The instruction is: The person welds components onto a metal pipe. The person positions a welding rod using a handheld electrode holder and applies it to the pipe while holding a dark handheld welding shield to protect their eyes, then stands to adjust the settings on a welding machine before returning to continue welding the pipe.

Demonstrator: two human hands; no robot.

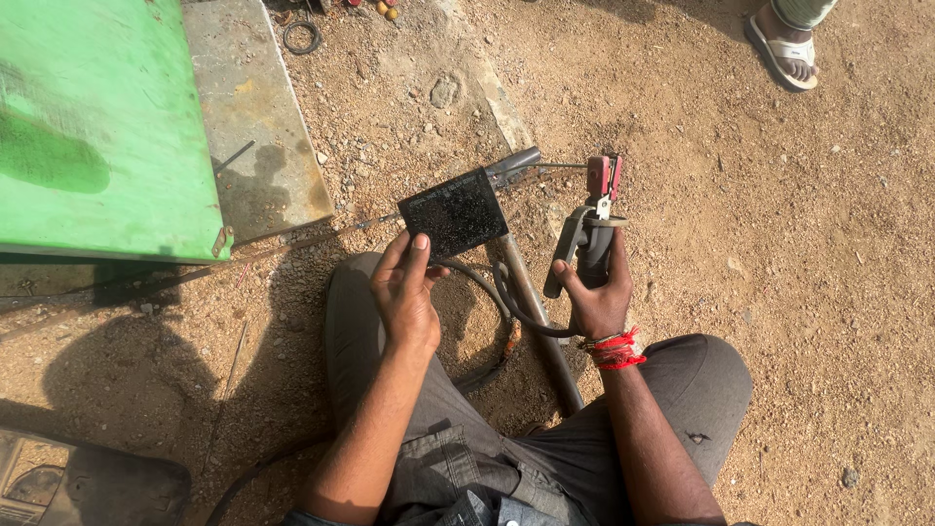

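My left hand (404,287) holds a dark rectangular welding glass (454,212) by its lower left corner, raised above my left knee. My right hand (596,292) grips the grey handle of a welding electrode holder (592,226) with a red jaw at its top; a thin rod sticks out from the jaw to the left. A black cable curves down from the holder between my knees. Under both lies a grey metal pipe (531,292) on the sandy ground, running from behind the glass towards my legs. Red thread bands circle my right wrist.
A green metal sheet (97,127) fills the upper left, with a grey metal plate (255,117) beside it. A metal ring (301,37) lies on the dirt at the top. Another person's sandalled foot (785,49) stands at the top right. A dark object sits bottom left.
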